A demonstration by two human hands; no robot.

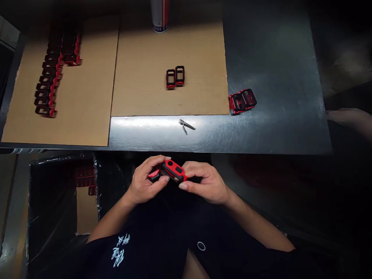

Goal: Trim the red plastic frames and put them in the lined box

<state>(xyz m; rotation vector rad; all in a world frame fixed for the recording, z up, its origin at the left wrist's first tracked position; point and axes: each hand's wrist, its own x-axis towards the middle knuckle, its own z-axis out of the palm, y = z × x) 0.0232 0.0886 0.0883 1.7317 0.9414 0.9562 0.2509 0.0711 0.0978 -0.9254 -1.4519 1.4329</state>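
Note:
Between my two hands, just off the table's near edge, is a red and black plastic housing (175,169) with a round hole and a dark rectangular opening in its red face. My left hand (147,181) is closed on its left end, thumb below and fingers above. A smaller red and black part (154,175) shows at the left palm; whether it joins the housing I cannot tell. My right hand (207,182) pinches the right end. Beyond them on the metal lies a pair of nail clippers (186,124) with its lever swung out.
Two frame-like housings (175,77) stand on the cardboard sheet (139,97); two more (242,101) sit right of it on the metal table (279,116). Rows of housings (46,93) line the left. A spray can (160,15) stands behind. Another person's arm (350,118) shows at right.

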